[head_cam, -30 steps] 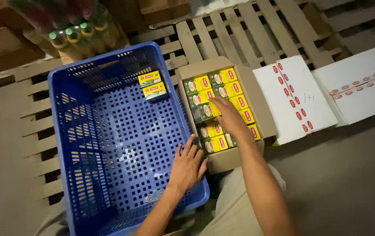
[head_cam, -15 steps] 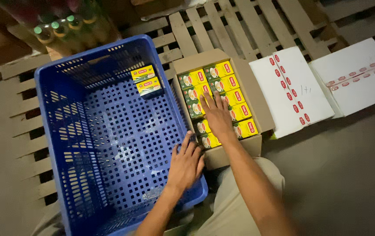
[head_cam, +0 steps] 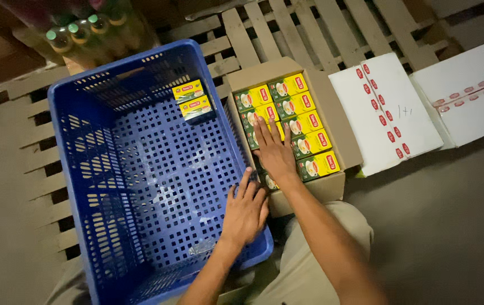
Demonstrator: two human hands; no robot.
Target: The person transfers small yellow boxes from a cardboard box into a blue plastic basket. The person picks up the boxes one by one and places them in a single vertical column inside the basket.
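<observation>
— Wooden pallet slats [head_cam: 287, 28] under everything?
— Yes. Right hand [head_cam: 274, 151] lies flat, grip wide, on yellow-green packets [head_cam: 304, 121] in the cardboard box [head_cam: 340, 116]; left hand [head_cam: 246, 212], fingers spread, rests on the blue crate [head_cam: 101, 186] rim's near corner beside it.

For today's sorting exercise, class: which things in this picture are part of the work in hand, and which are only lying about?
In use:
- right hand flat on the small yellow-green boxes
- open cardboard box holding them
- left hand on the blue crate rim
- two small boxes inside the crate

Lying about:
- two white cartons
- green-capped bottles
- wooden pallet
</observation>
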